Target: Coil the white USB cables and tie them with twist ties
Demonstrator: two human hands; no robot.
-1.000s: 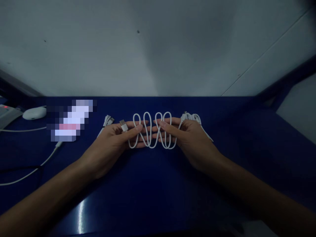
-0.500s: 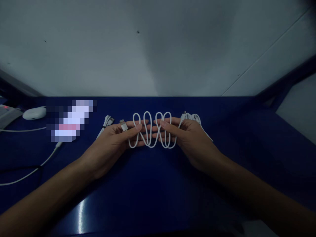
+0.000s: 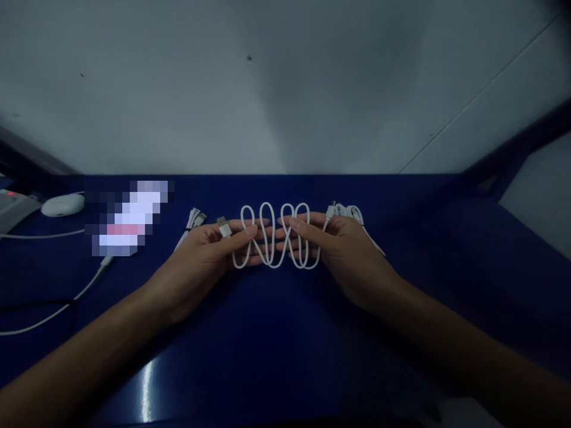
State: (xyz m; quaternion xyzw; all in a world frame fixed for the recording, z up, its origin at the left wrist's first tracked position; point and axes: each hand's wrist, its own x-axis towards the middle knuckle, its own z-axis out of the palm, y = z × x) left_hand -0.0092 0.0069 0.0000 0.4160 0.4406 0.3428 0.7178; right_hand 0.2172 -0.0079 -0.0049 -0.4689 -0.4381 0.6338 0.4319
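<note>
A white cable point(image 3: 273, 264) lies in several upright loops across the fingers of both hands. My left hand point(image 3: 209, 246) holds its left loops, thumb pressed on top and fingers beneath, with a USB plug point(image 3: 223, 227) beside the thumb. My right hand point(image 3: 345, 246) pins the right loops under its thumb; the cable's other plug point(image 3: 331, 209) rests by the index finger. The fingertips of the two hands nearly meet. Behind my left hand lies a tied white cable point(image 3: 194, 218), and behind my right hand another bundled white cable point(image 3: 354, 213), both partly hidden.
On the blue table point(image 3: 267, 356), a pixelated bright object point(image 3: 134, 217) lies at the left with a white cord point(image 3: 84, 291) running from it. A white rounded case point(image 3: 63, 205) and a white box with a red light point(image 3: 15, 205) are farther left. A pale wall point(image 3: 178, 89) stands behind.
</note>
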